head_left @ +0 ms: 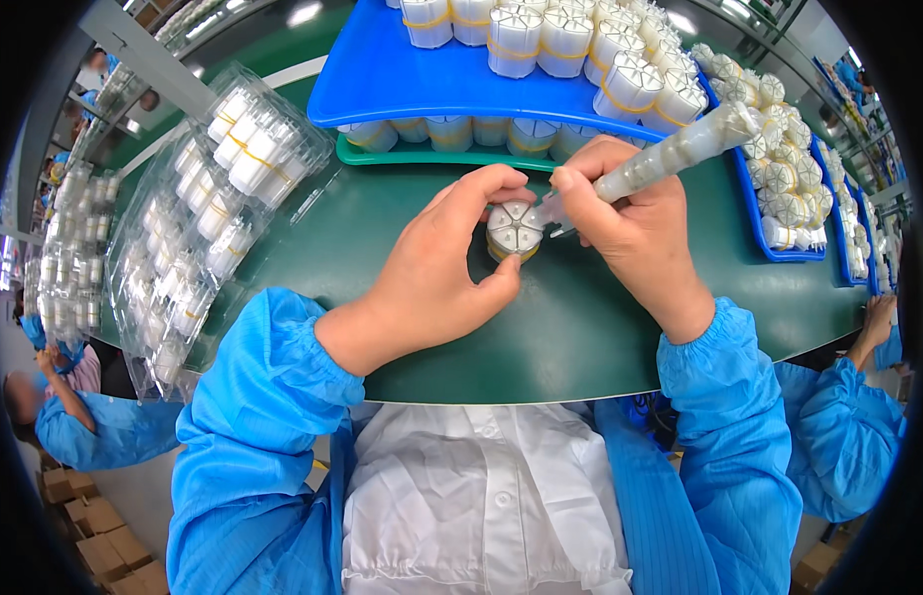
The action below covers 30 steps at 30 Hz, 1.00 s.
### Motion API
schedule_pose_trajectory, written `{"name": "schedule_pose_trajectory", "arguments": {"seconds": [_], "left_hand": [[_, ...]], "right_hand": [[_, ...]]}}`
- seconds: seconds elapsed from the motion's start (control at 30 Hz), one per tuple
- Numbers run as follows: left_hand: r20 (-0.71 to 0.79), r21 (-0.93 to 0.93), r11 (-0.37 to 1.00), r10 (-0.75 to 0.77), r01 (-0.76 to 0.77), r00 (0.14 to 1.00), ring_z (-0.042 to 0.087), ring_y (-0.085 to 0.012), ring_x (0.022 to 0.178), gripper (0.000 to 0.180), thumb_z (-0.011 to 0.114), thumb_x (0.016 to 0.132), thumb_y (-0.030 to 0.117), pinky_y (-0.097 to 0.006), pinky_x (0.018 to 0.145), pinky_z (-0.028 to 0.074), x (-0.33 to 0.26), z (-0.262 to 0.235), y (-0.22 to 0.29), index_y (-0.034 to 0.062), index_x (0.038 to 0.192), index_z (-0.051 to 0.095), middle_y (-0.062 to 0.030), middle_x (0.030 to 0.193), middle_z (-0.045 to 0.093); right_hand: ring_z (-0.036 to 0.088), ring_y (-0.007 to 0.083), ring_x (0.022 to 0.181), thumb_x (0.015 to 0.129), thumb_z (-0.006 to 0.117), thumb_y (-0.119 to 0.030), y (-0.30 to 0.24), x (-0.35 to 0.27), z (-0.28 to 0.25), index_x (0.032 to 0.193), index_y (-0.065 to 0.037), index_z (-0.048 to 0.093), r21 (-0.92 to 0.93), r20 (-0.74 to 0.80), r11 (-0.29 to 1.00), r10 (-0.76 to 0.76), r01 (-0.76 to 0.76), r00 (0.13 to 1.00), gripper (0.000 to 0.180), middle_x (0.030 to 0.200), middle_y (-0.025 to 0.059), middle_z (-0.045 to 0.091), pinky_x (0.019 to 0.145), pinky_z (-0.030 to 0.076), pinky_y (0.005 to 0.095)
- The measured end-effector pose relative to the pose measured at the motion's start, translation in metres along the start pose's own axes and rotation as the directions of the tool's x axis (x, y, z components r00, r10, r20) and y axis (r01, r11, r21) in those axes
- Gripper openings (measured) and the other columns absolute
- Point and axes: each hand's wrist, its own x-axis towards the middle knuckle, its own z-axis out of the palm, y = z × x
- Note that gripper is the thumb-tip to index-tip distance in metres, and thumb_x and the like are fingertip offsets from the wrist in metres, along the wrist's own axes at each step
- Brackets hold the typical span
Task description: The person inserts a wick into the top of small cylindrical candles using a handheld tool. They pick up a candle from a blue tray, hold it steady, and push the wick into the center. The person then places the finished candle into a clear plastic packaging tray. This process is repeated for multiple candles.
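Observation:
My left hand (433, 260) curls its thumb and fingers around a round white bundle (515, 228). The bundle stands upright on the green table (431, 367), its wedge-shaped segments showing on top and a yellow band around its side. In my right hand (635, 223) is a thick pen-like tool (670, 157) with a translucent, wrapped-looking handle. It slants down to the left, and its narrow tip is at the right edge of the bundle's top. Whether the tip touches the bundle I cannot tell.
A blue tray (412, 74) of banded bundles sits on a green tray (422, 157) holding more. Clear plastic trays (174, 258) of bundles are at left. Blue bins (794, 253) full of bundles line the right. Co-workers' blue sleeves (109, 431) show at both sides.

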Motion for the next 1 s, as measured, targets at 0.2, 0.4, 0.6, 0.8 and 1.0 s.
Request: {"name": "schedule_pose_trajectory", "arguments": {"seconds": [0.2, 0.4, 0.6, 0.8, 1.0], "left_hand": [[0.063, 0.038, 0.999, 0.009, -0.012, 0.998, 0.064, -0.0305, 0.104, 0.057, 0.070, 0.078, 0.001, -0.040, 0.091, 0.053, 0.002, -0.002, 0.002, 0.0017, 0.131, 0.048, -0.0150, 0.116, 0.059], [0.122, -0.012, 0.992, -0.120, 0.122, 0.985, 0.063, -0.0279, 0.102, 0.050, 0.072, 0.080, 0.003, -0.035, 0.087, 0.053, -0.001, -0.013, 0.001, 0.0031, 0.126, 0.051, -0.0143, 0.116, 0.057], [-0.071, -0.106, 0.981, -0.173, 0.165, 0.982, 0.056, -0.0222, 0.119, 0.047, 0.069, 0.088, 0.005, -0.035, 0.096, 0.053, 0.017, -0.080, 0.014, 0.0048, 0.132, 0.053, -0.0098, 0.123, 0.053], [-0.424, 0.495, 0.829, -0.032, 0.261, 0.905, 0.063, -0.0254, 0.111, 0.048, 0.070, 0.087, 0.016, -0.039, 0.095, 0.050, 0.063, -0.228, -0.039, 0.0058, 0.132, 0.056, -0.0134, 0.118, 0.067], [-0.399, 0.822, 0.317, -0.272, 0.473, 0.876, 0.062, -0.0349, 0.118, 0.046, 0.065, 0.088, 0.019, -0.044, 0.099, 0.050, 0.068, -0.295, -0.117, 0.0100, 0.133, 0.059, -0.0146, 0.126, 0.067]], "right_hand": [[0.056, 0.0077, 0.064, 0.090, 0.071, -0.015, 0.008, -0.001, 0.001, 0.082, -0.001, 0.065, -0.064, 0.050, 0.998, -0.009, 0.012, 0.999, 0.017, 0.070, 0.0016, 0.063, 0.056, 0.044, 0.0270], [0.057, 0.0077, 0.062, 0.092, 0.069, -0.013, 0.008, 0.001, 0.004, 0.080, -0.001, 0.065, -0.003, -0.020, 1.000, 0.004, -0.004, 1.000, 0.017, 0.071, 0.0021, 0.064, 0.054, 0.043, 0.0262], [0.056, 0.0103, 0.062, 0.089, 0.069, -0.004, 0.003, -0.004, 0.001, 0.080, 0.000, 0.064, -0.065, -0.007, 0.994, -0.092, 0.092, 0.996, 0.012, 0.073, 0.0055, 0.061, 0.053, 0.042, 0.0275], [0.058, 0.0167, 0.063, 0.086, 0.072, -0.002, -0.003, -0.007, 0.010, 0.079, -0.001, 0.064, -0.091, 0.095, 0.963, -0.245, 0.253, 0.965, 0.011, 0.075, 0.0071, 0.062, 0.055, 0.044, 0.0308], [0.060, 0.0174, 0.064, 0.085, 0.073, -0.003, -0.004, -0.007, 0.007, 0.079, -0.002, 0.065, -0.091, 0.091, 0.974, -0.201, 0.209, 0.975, 0.010, 0.075, 0.0070, 0.063, 0.055, 0.045, 0.0316]]}}
